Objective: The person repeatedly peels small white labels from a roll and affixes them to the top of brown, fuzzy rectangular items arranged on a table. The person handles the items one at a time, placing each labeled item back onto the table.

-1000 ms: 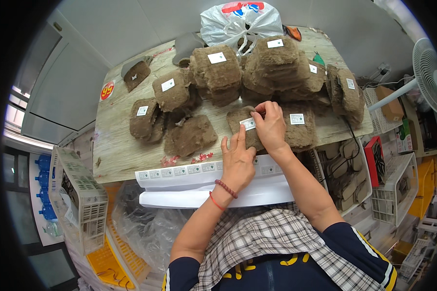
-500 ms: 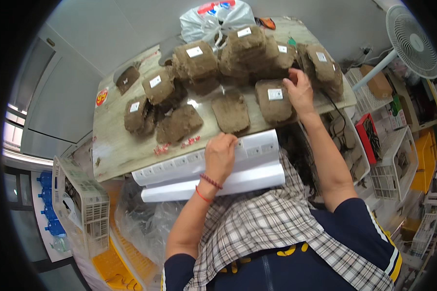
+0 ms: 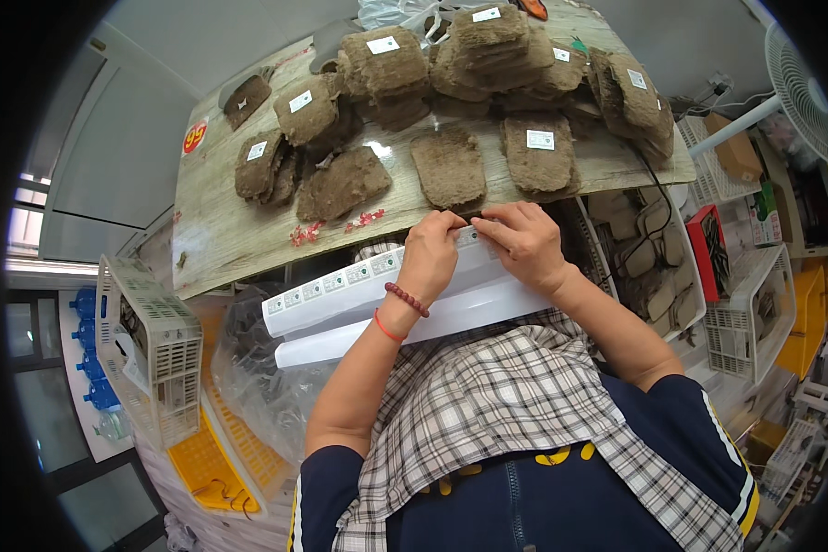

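A white sheet of labels spans my lap at the table's front edge, with a row of small printed stickers along its upper edge. My left hand is closed on that upper edge. Just beside it, my right hand pinches the same edge with thumb and forefinger; whether a single sticker is between the fingertips is hidden. Below lies a second rolled white part of the sheet. Beyond my hands rest a bare brown fuzzy pad and a labelled brown pad.
Stacks of brown pads, several with white labels, cover the table's far half. A plastic bag sits behind them. Slotted crates stand at left, a white bin of pads at right, and a fan further right.
My right hand has left the labelled pad and come down and left to the sheet's upper edge, next to my left hand. The view has shifted slightly.
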The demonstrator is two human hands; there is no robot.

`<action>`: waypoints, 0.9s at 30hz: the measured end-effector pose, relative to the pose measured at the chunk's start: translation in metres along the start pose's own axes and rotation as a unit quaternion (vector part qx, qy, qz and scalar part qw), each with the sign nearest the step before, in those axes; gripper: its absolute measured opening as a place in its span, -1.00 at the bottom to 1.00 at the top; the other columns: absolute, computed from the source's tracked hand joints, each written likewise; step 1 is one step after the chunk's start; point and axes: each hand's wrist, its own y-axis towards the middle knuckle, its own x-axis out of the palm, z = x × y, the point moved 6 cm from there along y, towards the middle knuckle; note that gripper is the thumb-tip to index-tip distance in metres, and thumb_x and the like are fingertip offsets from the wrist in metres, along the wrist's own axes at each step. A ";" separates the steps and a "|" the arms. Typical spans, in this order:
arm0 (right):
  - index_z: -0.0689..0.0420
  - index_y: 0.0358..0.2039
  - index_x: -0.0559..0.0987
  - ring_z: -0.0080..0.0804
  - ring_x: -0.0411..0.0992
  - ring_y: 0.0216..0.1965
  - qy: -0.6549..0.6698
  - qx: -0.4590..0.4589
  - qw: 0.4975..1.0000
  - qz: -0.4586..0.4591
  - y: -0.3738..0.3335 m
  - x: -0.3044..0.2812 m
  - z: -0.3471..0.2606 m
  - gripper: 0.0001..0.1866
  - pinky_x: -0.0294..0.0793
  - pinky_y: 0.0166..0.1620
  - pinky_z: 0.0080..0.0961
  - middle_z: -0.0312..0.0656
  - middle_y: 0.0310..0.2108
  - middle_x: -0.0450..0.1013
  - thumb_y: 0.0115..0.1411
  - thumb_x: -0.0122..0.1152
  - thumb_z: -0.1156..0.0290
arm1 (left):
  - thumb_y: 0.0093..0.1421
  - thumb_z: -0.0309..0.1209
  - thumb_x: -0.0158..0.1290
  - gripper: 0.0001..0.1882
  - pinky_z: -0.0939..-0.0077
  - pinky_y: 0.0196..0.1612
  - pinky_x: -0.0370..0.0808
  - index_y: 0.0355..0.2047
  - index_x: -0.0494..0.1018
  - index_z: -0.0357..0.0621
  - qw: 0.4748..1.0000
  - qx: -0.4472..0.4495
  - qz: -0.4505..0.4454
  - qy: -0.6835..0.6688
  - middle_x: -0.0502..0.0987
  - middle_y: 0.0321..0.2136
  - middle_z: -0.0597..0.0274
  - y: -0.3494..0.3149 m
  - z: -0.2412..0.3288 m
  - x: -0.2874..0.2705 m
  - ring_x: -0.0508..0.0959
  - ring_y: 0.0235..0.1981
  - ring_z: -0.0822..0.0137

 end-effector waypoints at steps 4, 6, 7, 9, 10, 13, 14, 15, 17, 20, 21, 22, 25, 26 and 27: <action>0.04 -0.36 0.66 -0.32 0.51 -0.29 -0.005 -0.016 1.000 0.016 -0.002 0.004 0.001 -0.85 0.49 -0.20 -0.42 -0.32 -0.27 0.56 -0.01 0.34 0.46 | 0.17 -0.60 0.07 -0.85 0.37 -0.18 0.52 -0.26 0.56 -0.33 0.999 -0.026 -0.009 -0.024 0.59 -0.31 -0.02 0.002 -0.005 0.000 0.60 -0.29 0.13; 0.05 -0.38 0.65 -0.32 0.51 -0.29 0.017 -0.001 1.000 0.017 -0.002 0.007 0.004 -0.87 0.49 -0.19 -0.41 -0.32 -0.27 0.56 -0.02 0.34 0.48 | 0.16 -0.60 0.08 -0.86 0.37 -0.19 0.52 -0.26 0.56 -0.34 0.999 -0.029 -0.011 -0.021 0.59 -0.32 -0.02 0.004 -0.008 0.000 0.60 -0.30 0.13; 0.06 -0.40 0.65 -0.31 0.51 -0.29 0.028 0.006 0.999 0.017 -0.002 0.009 0.004 -0.88 0.49 -0.19 -0.41 -0.32 -0.28 0.56 -0.02 0.34 0.49 | 0.16 -0.60 0.08 -0.86 0.38 -0.19 0.52 -0.26 0.56 -0.34 0.999 -0.035 -0.013 -0.027 0.59 -0.33 -0.02 0.004 -0.009 0.001 0.60 -0.30 0.13; 0.09 -0.41 0.62 -0.28 0.50 -0.27 0.056 0.029 0.998 0.020 -0.003 0.013 0.007 -0.87 0.48 -0.19 -0.40 -0.29 -0.27 0.55 -0.02 0.34 0.52 | 0.17 -0.60 0.08 -0.86 0.38 -0.20 0.52 -0.26 0.56 -0.33 0.998 -0.046 -0.019 -0.038 0.59 -0.35 -0.02 0.004 -0.013 0.002 0.60 -0.29 0.14; 0.10 -0.41 0.61 -0.26 0.49 -0.27 0.070 0.041 0.996 0.022 -0.004 0.015 0.009 -0.87 0.48 -0.19 -0.40 -0.28 -0.27 0.54 -0.03 0.34 0.53 | 0.17 -0.57 0.08 -0.86 0.36 -0.21 0.51 -0.27 0.56 -0.33 0.998 -0.039 -0.016 -0.036 0.59 -0.36 -0.01 0.004 -0.013 0.003 0.60 -0.30 0.13; 0.15 -0.39 0.57 -0.19 0.46 -0.20 0.100 0.071 0.992 0.011 -0.005 0.017 0.007 -0.84 0.46 -0.17 -0.39 -0.21 -0.23 0.52 -0.03 0.33 0.57 | 0.16 -0.49 0.10 -0.86 0.31 -0.22 0.47 -0.30 0.57 -0.29 1.000 -0.005 -0.006 0.020 0.58 -0.41 0.04 0.000 -0.013 0.000 0.58 -0.33 0.12; 0.16 -0.38 0.55 -0.18 0.45 -0.18 0.112 0.082 0.990 0.009 -0.006 0.018 0.009 -0.84 0.46 -0.15 -0.38 -0.18 -0.20 0.50 -0.01 0.32 0.58 | 0.16 -0.46 0.11 -0.86 0.28 -0.22 0.46 -0.31 0.57 -0.27 0.997 0.019 -0.004 0.070 0.58 -0.42 0.06 -0.001 -0.010 -0.005 0.56 -0.33 0.11; 0.16 -0.36 0.54 -0.18 0.44 -0.16 0.124 0.092 0.988 0.007 -0.010 0.017 0.012 -0.84 0.45 -0.13 -0.37 -0.16 -0.18 0.48 0.00 0.31 0.58 | 0.16 -0.43 0.12 -0.86 0.26 -0.23 0.44 -0.33 0.57 -0.25 0.992 0.043 -0.001 0.119 0.58 -0.43 0.08 -0.002 -0.006 -0.011 0.55 -0.34 0.11; 0.18 -0.35 0.53 -0.18 0.42 -0.13 0.179 0.120 0.977 0.002 -0.013 0.016 0.015 -0.85 0.45 -0.10 -0.38 -0.12 -0.13 0.44 0.04 0.29 0.59 | 0.14 -0.39 0.13 -0.86 0.25 -0.16 0.39 -0.38 0.57 -0.22 0.995 -0.024 -0.010 0.094 0.58 -0.45 0.14 -0.002 -0.012 -0.019 0.53 -0.31 0.10; 0.19 -0.31 0.53 -0.27 0.41 -0.10 0.268 0.137 0.953 0.007 0.002 0.009 0.019 -0.91 0.45 -0.09 -0.49 -0.09 -0.06 0.37 0.16 0.23 0.59 | 0.13 -0.44 0.11 -0.90 0.21 -0.14 0.34 -0.48 0.54 -0.20 0.996 -0.047 -0.001 0.077 0.56 -0.39 0.15 0.001 -0.014 -0.027 0.51 -0.24 0.12; 0.21 -0.30 0.52 -0.41 0.44 -0.21 0.328 0.215 0.918 0.055 0.008 0.013 0.028 -0.95 0.45 -0.18 -0.58 -0.15 -0.19 0.42 0.21 0.18 0.58 | 0.12 -0.46 0.10 -0.91 0.21 -0.13 0.35 -0.49 0.53 -0.21 0.996 -0.006 0.028 0.090 0.55 -0.35 0.13 0.002 -0.006 -0.029 0.50 -0.23 0.11; 0.22 -0.30 0.51 -0.48 0.43 -0.28 0.343 0.285 0.894 0.044 0.017 0.015 0.038 -0.97 0.45 -0.22 -0.59 -0.20 -0.29 0.43 0.24 0.16 0.57 | 0.12 -0.48 0.10 -0.91 0.20 -0.12 0.35 -0.49 0.52 -0.22 0.992 0.034 0.057 0.103 0.54 -0.31 0.11 0.003 0.001 -0.029 0.49 -0.21 0.09; 0.23 -0.32 0.50 -0.61 0.39 -0.45 0.411 0.370 0.833 0.024 0.048 0.036 0.069 -0.90 0.43 -0.32 -0.62 -0.34 -0.50 0.43 0.30 0.12 0.47 | 0.11 -0.57 0.10 -0.98 0.18 0.10 0.33 -0.44 0.47 -0.23 0.984 0.103 0.071 0.129 0.48 -0.01 0.02 0.010 0.017 -0.031 0.42 0.06 -0.01; 0.23 -0.32 0.50 -0.61 0.39 -0.44 0.418 0.382 0.824 0.005 0.058 0.046 0.076 -0.89 0.43 -0.33 -0.63 -0.34 -0.50 0.43 0.31 0.12 0.45 | 0.11 -0.57 0.10 -0.98 0.17 0.15 0.31 -0.43 0.47 -0.24 0.980 0.124 0.077 0.138 0.46 0.04 0.00 0.015 0.019 -0.030 0.40 0.12 -0.03; 0.23 -0.32 0.50 -0.61 0.39 -0.44 0.425 0.394 0.815 -0.013 0.066 0.056 0.083 -0.88 0.42 -0.33 -0.63 -0.34 -0.49 0.44 0.31 0.12 0.43 | 0.11 -0.57 0.10 -0.97 0.15 0.20 0.29 -0.43 0.47 -0.24 0.975 0.145 0.083 0.147 0.45 0.09 -0.03 0.020 0.020 -0.029 0.37 0.18 -0.05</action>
